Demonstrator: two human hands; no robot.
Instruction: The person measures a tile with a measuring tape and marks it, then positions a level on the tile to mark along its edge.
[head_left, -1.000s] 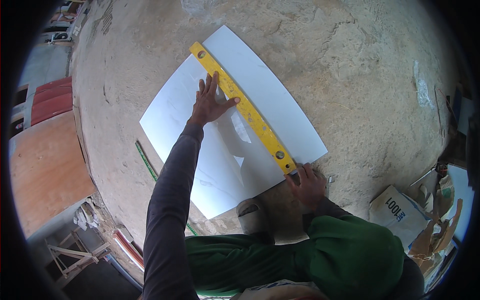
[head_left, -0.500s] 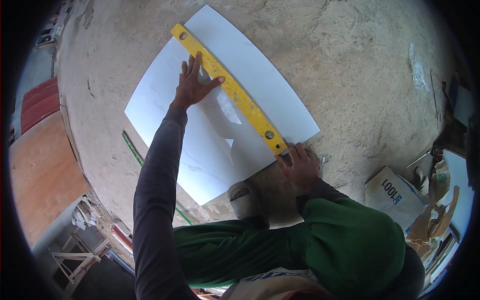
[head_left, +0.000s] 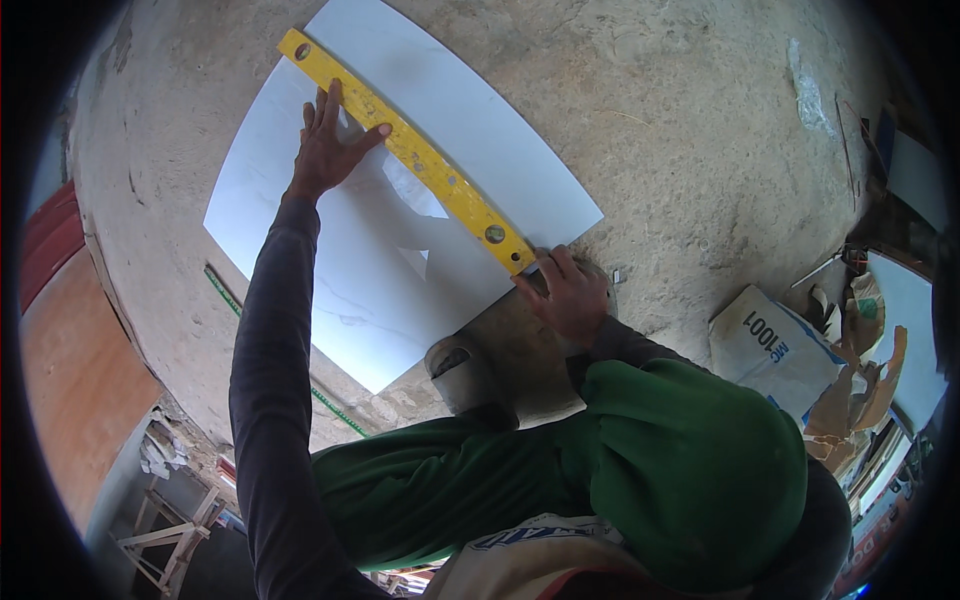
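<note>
A white marbled square panel [head_left: 500,160] lies on the concrete floor, with a yellow spirit level [head_left: 460,200] laid diagonally across it. My left hand [head_left: 325,150] has its fingers spread over the panel, fingertips and thumb touching the level's lower-left edge near the upper end. My right hand [head_left: 567,298] grips the level's lower-right end at the panel's edge, fingers bent over it. My green-clad knee [head_left: 690,460] is below that hand, and a grey shoe [head_left: 455,365] is beside the panel's lower edge. A thin green strip [head_left: 338,408] runs partly under the panel's left side.
A paper sack [head_left: 765,345] and torn cardboard [head_left: 865,390] lie at the right, with crumpled plastic [head_left: 810,90] farther up. A plywood sheet [head_left: 85,380] is at the left, a wooden frame [head_left: 170,540] below it, and dark clutter along the right rim.
The panel, level, hands and surroundings have shifted up and left in the picture as the view moved. Both hands keep much the same hold on the level.
</note>
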